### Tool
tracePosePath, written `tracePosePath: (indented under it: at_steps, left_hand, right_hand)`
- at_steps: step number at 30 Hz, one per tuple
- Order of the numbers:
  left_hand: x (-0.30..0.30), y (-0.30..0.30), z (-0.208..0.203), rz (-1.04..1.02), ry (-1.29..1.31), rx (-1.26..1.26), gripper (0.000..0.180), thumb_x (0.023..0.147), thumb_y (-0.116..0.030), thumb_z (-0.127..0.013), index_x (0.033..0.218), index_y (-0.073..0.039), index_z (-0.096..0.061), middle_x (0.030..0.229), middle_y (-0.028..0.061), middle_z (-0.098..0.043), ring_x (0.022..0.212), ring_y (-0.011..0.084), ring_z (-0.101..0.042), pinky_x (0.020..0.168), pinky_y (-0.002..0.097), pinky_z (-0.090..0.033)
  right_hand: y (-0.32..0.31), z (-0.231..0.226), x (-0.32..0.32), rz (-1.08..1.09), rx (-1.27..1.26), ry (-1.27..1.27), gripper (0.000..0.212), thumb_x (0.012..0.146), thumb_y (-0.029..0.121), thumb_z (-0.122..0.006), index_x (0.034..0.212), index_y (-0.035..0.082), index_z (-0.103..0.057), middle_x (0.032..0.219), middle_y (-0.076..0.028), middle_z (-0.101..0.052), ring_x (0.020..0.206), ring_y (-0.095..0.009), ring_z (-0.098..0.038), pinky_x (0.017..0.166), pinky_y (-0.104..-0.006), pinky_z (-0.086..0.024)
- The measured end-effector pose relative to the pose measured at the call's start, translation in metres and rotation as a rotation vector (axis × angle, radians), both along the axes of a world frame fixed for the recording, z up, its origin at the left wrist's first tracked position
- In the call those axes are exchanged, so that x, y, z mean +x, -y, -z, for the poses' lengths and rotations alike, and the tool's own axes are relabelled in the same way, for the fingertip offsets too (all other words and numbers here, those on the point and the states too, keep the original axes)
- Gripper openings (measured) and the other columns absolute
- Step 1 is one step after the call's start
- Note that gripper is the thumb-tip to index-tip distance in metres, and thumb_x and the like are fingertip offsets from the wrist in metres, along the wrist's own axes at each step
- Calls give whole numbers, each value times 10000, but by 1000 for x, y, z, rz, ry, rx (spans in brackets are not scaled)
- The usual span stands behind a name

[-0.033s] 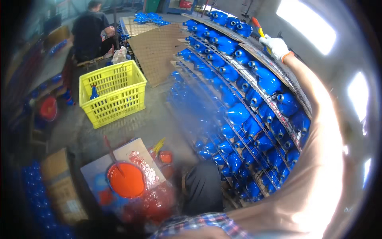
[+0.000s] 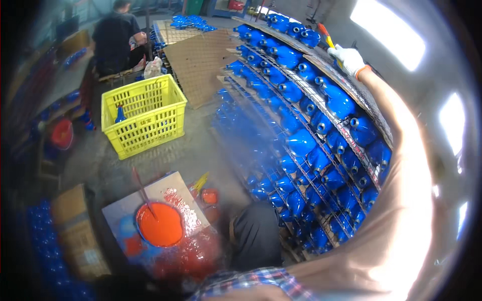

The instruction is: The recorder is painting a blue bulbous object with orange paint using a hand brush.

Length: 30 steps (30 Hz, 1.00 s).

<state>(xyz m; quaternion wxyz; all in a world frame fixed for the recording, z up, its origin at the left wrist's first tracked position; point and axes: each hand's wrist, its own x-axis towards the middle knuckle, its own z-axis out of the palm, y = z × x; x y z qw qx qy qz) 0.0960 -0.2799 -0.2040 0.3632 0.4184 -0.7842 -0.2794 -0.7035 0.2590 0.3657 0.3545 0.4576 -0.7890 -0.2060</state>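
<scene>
At the upper right my right hand (image 2: 348, 58), in a white glove with an orange cuff, is closed around a slim paintbrush (image 2: 328, 39) with a yellow handle and a red-orange end. The brush is raised at the top of a wire rack (image 2: 346, 131), its red end close to the shiny blue castings (image 2: 309, 37) on the uppermost level. More blue castings (image 2: 341, 103) with round, bare-metal openings fill the tiers below. My left hand is out of the picture.
A tub of orange-red paint (image 2: 165, 228), with a stick (image 2: 143, 191) in it, sits on a paint-smeared board (image 2: 118, 213). Beyond it stands a yellow crate (image 2: 145, 136) holding a blue piece (image 2: 120, 115). A seated person (image 2: 116, 42) is at the back left; cardboard (image 2: 198, 65) leans near the rack.
</scene>
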Motion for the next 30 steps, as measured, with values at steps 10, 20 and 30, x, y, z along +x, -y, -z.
tracePosePath:
  at_steps: [10,20,30]
  left_hand:
    - [132,-41,-23,-161,99,-70,333,925,-238,-548,1098,39,-615,1022,175,-634,905,249,-583,854,374,-468]
    - [-31,-178,-299,153,-262,277,271,937,-163,-557,1161,-15,-593,1112,37,-600,986,110,-564,831,239,-476]
    - [-93,-302,-187,926,-757,1737,964,818,-668,-517,1443,14,-246,1418,224,-371,1216,326,-494,1032,444,-412]
  right_hand:
    - [81,-3,169,-479,-194,122,216,821,66,-616,1024,137,-603,918,-97,-642,697,-308,-636,624,-344,-511]
    - [148,145,386,-912,-513,1297,237,791,17,-713,895,71,-507,885,-61,-641,842,-128,-617,795,-277,-504]
    - [145,302,520,-709,-707,2390,180,901,84,-609,1044,46,-505,1021,-177,-670,652,-99,-598,592,-214,-504]
